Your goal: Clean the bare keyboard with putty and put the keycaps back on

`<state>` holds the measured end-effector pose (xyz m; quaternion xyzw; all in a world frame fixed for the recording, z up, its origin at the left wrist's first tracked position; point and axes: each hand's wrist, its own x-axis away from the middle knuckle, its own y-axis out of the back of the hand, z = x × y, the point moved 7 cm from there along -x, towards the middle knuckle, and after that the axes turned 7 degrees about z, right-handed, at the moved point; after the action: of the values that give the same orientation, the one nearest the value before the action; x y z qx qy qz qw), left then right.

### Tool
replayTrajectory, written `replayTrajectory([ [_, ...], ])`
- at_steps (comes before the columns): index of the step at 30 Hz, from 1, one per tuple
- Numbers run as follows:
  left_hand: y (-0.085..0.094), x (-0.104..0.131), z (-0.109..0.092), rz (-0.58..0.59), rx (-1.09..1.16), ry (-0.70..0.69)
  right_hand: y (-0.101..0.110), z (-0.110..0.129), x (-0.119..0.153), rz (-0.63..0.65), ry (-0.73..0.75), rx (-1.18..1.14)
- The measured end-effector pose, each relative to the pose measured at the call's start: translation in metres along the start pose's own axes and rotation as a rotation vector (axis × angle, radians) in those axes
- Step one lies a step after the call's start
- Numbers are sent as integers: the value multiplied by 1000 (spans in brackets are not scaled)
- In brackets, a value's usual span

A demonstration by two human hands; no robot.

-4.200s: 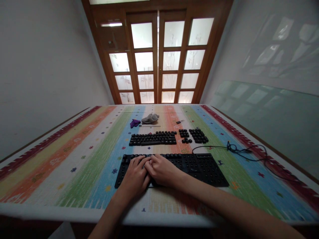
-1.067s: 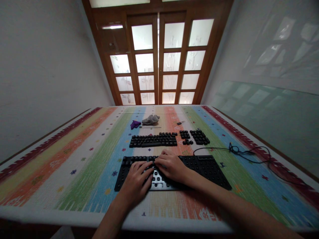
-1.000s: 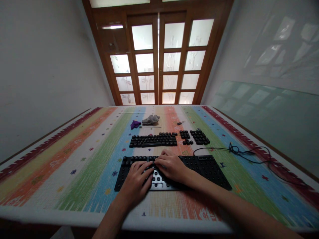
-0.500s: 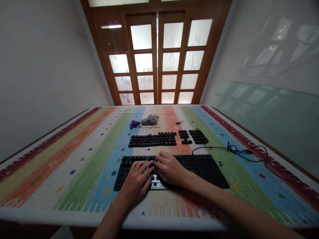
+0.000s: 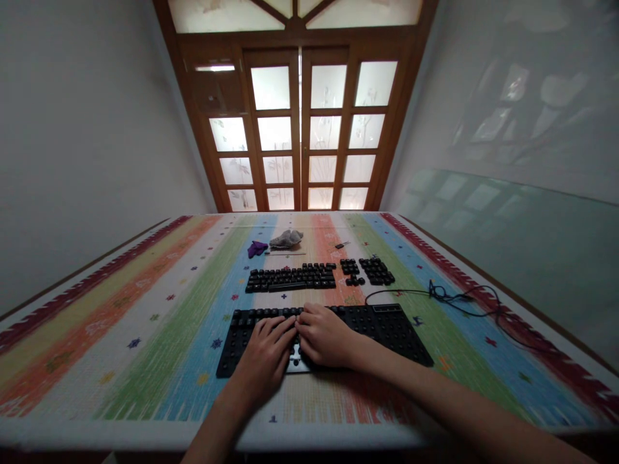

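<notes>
Both hands on the keyboard (image 5: 391, 335), which lies flat on the striped tablecloth (image 5: 140, 328), near edge of the table, cable (image 5: 442, 293) trailing off to the right.

Left hand (image 5: 268, 345): fingers long, mostly side by side, laid over the left-middle keys, tips by the upper rows. Right hand (image 5: 325, 335): fingers curled in, tips meeting the left's at about the same spot. Can't tell if either is pinching a part; the contact is hidden under the knuckles.

Board status: caps show along the far row, small bare posts on the right side, a shiny strip of plate between the hands. Loose caps sit just beyond it, sorted in layout order: 1 big letter block (image 5: 290, 277), then 3 smaller groups to its right: upper cluster (image 5: 349, 265), arrow keys (image 5: 354, 281), number pad (image 5: 377, 271).

Step in hand, my read: close 2-handed work on 1 spot in the upper-middle rows. Fitting, pulling or cleaning, can't call it from here. Next move calls for fingertips square over that post, an even push or lift straight along it, and the left hand keeping the board from sliding on the cloth.

Further back: purple cloth (image 5: 257, 249), grey cloth (image 5: 287, 240), thin stick (image 5: 286, 253) just in front of them, small tool (image 5: 342, 245) to the right. None of those 4 is touched.
</notes>
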<state>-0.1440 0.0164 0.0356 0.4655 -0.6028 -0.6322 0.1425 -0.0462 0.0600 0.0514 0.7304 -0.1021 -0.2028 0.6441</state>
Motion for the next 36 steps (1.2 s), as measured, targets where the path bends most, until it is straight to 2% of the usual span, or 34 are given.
replayTrajectory([
  [3, 0, 1, -1, 5, -17, -13, 6, -9, -2, 13, 54, -69],
  [5, 1, 1, -2, 2, -22, -18, 16, -25, -6, -31, 50, -165],
  [8, 2, 2, -2, -6, -7, -21, 31, -68, -16, -152, -118, -235],
  [11, 1, 2, -2, -8, 15, -20, 22, -116, -32, -82, -343, -204],
  [15, 1, 5, 0, -27, 30, -15, 7, -161, -52, -63, -465, -199],
  [18, 1, 6, 0, -28, 32, -9, -6, -182, -61, -27, -527, -198],
  [22, 2, 5, -1, -13, 26, -2, -22, -195, -69, 40, -572, -204],
  [28, 3, 4, -2, -7, 32, -5, -33, -197, -75, 56, -571, -235],
  [32, 3, 4, -1, -5, 42, -3, -27, -196, -78, -7, -556, -266],
  [36, 2, 5, -1, 0, 35, 0, -8, -189, -75, -112, -521, -304],
])
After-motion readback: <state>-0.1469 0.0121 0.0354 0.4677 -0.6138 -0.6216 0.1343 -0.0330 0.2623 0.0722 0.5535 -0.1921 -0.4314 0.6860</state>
